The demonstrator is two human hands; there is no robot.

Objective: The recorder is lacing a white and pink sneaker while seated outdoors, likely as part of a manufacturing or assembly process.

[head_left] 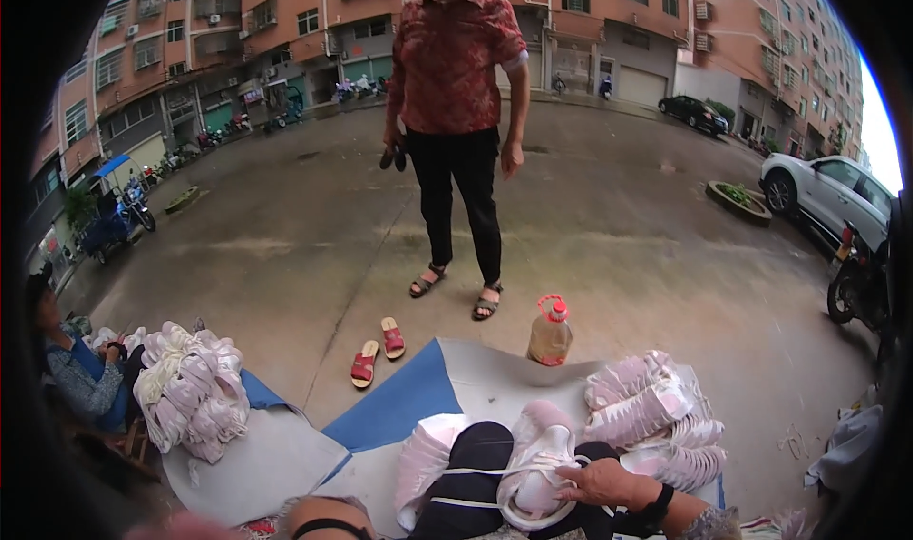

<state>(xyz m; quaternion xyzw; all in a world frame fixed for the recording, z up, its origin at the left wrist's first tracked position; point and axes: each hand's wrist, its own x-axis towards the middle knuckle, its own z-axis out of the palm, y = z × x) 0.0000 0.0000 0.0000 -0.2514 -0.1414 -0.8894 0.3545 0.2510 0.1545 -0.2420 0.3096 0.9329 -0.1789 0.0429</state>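
A pale pink and white shoe upper (537,464) rests across my dark-trousered lap, toe pointing away from me. My right hand (609,484), a black band at its wrist, comes in from the right with its fingers closed on the upper's laced side. White shoelaces (475,471) run from the upper leftward over my leg. Another pink and white upper (424,464) lies against the left side of that leg. At the lower edge is part of my left arm with a black band (328,523); a pinkish blur is beside it, and the left fingers cannot be made out.
Nested uppers (656,416) are stacked at right on a grey and blue sheet (385,402); more uppers (195,388) are piled at left near a seated person. Ahead are a red-capped jug (551,335), red sandals (364,364) and a standing person (456,74).
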